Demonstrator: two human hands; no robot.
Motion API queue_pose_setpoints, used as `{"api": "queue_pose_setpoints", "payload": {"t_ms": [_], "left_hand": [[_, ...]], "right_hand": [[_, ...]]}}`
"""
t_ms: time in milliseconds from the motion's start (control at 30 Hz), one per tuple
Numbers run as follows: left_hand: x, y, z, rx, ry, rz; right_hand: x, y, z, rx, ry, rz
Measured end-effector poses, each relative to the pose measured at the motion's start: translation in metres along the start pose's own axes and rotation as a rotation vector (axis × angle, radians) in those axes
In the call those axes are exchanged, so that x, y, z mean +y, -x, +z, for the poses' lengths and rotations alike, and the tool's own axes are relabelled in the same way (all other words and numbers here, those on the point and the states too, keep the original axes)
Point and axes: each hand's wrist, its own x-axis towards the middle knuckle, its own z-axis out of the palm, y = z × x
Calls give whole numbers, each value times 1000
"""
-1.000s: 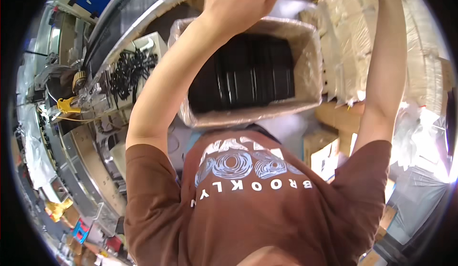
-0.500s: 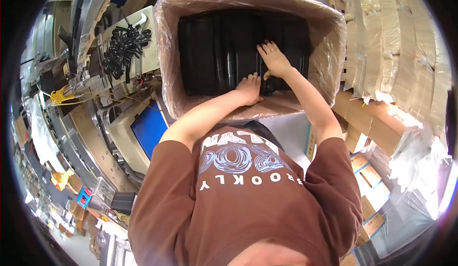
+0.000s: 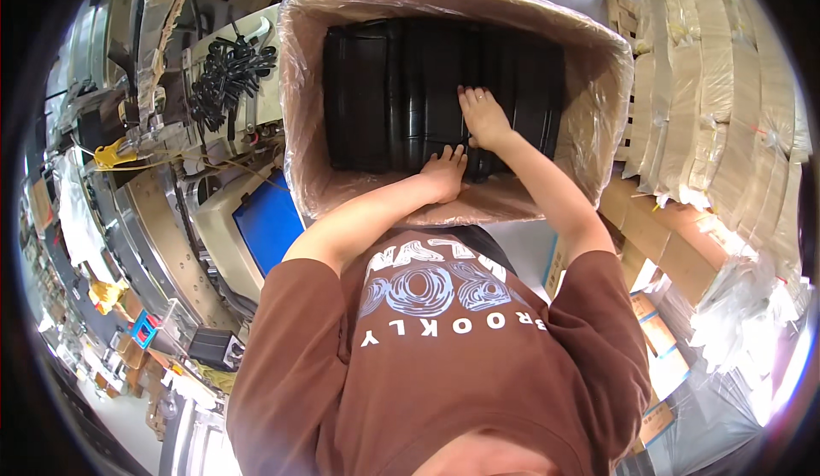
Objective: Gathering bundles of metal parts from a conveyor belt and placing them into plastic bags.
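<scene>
Both my hands are inside a cardboard box lined with clear plastic film, over a layer of glossy black ridged pieces set side by side. My left hand rests at the near edge of the black pieces, its fingers stretched out and slightly apart. Farther in and to the right, my right hand presses on the black surface with fingers extended and close together. Neither hand is wrapped around anything that I can see. The palms hide part of the pieces beneath, and their exact kind cannot be made out.
A bundle of black cords or loops lies on a pale surface left of the box. Tall film-wrapped stacks stand at the right. A blue panel and machinery are at the near left, and a yellow clamp-like part farther left.
My right hand has shifted slightly nearer, and its fingers have drawn closer together. My left hand stays at the near edge, its fingers a little more spread. The view has shifted slightly.
</scene>
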Motion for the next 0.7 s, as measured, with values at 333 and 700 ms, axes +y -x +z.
{"api": "queue_pose_setpoints", "payload": {"t_ms": [333,700], "left_hand": [[-11,-20,-61,304,15,-25],[45,56,-269,-307,1009,170]], "right_hand": [[5,-4,10,173,68,99],[34,122,-272,313,552,-239]]}}
